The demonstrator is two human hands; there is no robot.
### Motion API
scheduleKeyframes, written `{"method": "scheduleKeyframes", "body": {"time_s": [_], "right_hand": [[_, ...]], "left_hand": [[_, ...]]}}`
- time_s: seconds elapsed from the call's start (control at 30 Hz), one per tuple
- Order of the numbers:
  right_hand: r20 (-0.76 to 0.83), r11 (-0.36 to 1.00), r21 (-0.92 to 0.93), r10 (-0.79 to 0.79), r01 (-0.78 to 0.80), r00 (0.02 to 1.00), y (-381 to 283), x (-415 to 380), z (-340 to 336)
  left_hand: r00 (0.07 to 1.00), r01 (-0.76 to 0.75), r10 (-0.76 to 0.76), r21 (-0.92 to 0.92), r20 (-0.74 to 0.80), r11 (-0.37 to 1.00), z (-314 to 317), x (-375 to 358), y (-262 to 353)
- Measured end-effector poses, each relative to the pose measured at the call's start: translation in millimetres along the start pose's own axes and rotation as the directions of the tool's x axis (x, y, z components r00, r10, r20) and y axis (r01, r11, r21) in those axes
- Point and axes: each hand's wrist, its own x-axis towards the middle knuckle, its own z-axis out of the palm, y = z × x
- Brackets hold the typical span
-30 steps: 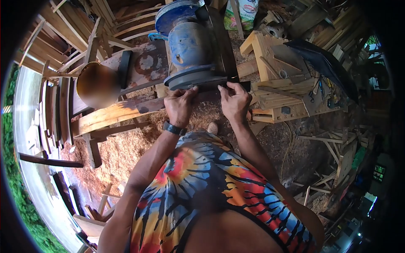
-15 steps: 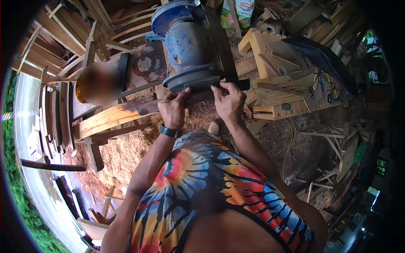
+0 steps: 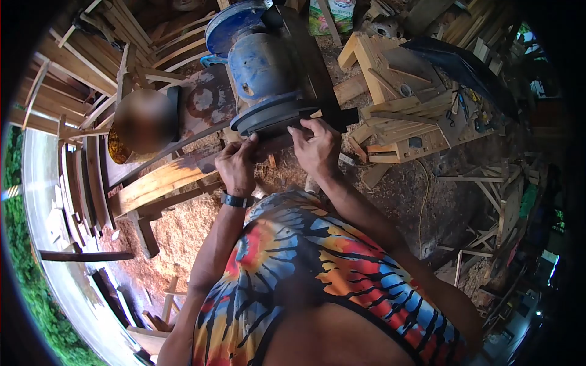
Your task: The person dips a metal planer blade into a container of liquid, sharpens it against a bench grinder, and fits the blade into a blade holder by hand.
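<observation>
Left hand [image 3: 237,169]: the fingers are folded and the thumb reaches up to the dark strip [image 3: 350,117]; whether it truly pinches the strip, I cannot tell.
Right hand [image 3: 317,149]: it pinches the same strip between thumb and bent fingers, to the right of the left hand.
Dark strip: it lies across, at the near side of the grey disc [image 3: 271,114]; one end comes out past the right hand. If it touches the disc, I cannot tell.
Blue machine [image 3: 253,67]: it has a worn, round body, with the grey disc at the near end and a blue disc [image 3: 223,30] at the far end.
Wrist: a dark watch [image 3: 237,200] is on the left one.
Clothing: a sleeveless top [image 3: 366,268] of many colours.
Left side: a pale plank [image 3: 146,186] with a dark part, and near it a round thing [image 3: 119,146] with yellow edge, too blurred to name.
Right side: a wooden bench [image 3: 375,73] bears sticks and small tools [image 3: 462,104], beside a black sheet [image 3: 458,64].
Floor: wood shavings [image 3: 183,235].
</observation>
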Motion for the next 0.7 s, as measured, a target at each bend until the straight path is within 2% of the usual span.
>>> {"method": "scheduleKeyframes", "body": {"time_s": [0.1,0.2,0.7], "right_hand": [[0.016,1.0,0.0,0.003,-0.003,1.0,-4.9,-0.9,2.1],[0.06,0.997,0.04,0.069,-0.072,0.996,-7.1,-4.0,5.3],[0.03,0.999,0.036,0.009,-0.01,1.0,-16.0,-8.9,16.6]], "left_hand": [[1.0,-0.001,0.001,-0.02,-0.004,1.0,-4.7,0.7,-0.2],[1.0,-0.01,0.01,-0.034,-0.006,0.999,-10.0,3.3,-4.5],[1.0,-0.018,0.018,-0.026,0.003,0.999,-26.4,6.2,-6.6]]}}
